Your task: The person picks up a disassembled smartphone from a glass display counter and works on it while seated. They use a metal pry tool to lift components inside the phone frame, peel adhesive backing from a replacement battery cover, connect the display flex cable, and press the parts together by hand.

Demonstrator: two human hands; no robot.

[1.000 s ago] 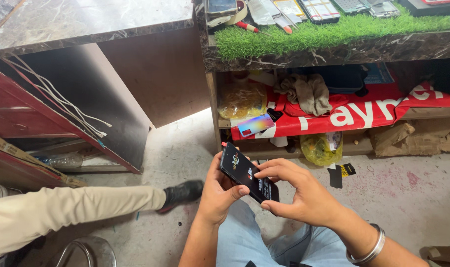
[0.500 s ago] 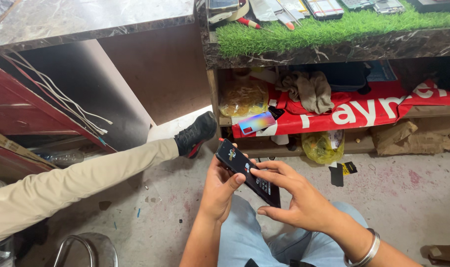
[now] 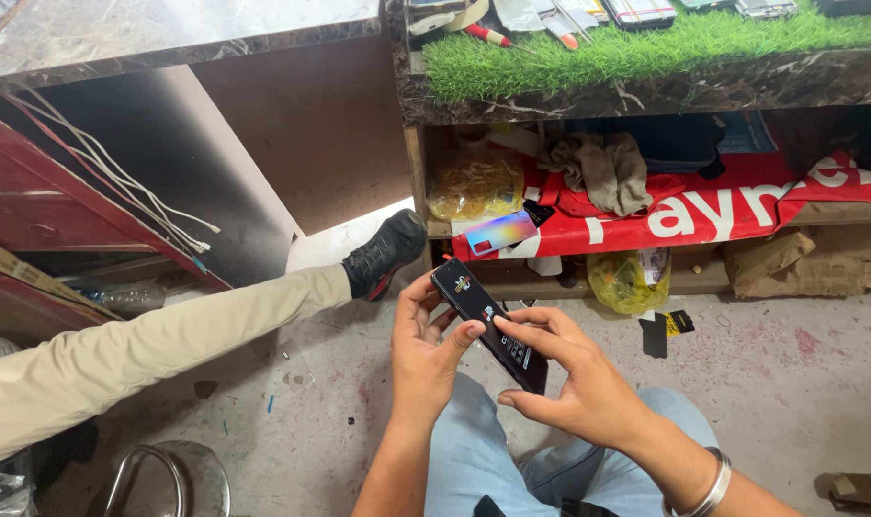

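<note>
A black smartphone (image 3: 488,324) with small stickers on its back is held over my lap, tilted with its top toward the upper left. My left hand (image 3: 426,349) grips its upper half, thumb laid across the back. My right hand (image 3: 569,378) holds the lower end, with the index finger touching the phone's middle. A metal bangle (image 3: 708,488) sits on my right wrist. My knees in light blue jeans (image 3: 512,460) are below the hands.
Another person's leg in beige trousers (image 3: 148,349) with a black shoe (image 3: 383,251) stretches from the left onto the shelf edge. A counter with green turf (image 3: 627,53) holds tools and phones. Under it are a red banner (image 3: 703,211), cloth, plastic bags. A steel stool (image 3: 162,479) stands lower left.
The other person's leg swung up from the floor and its shoe now rests near the shelf. My hands shifted slightly up with the phone, still held the same way.
</note>
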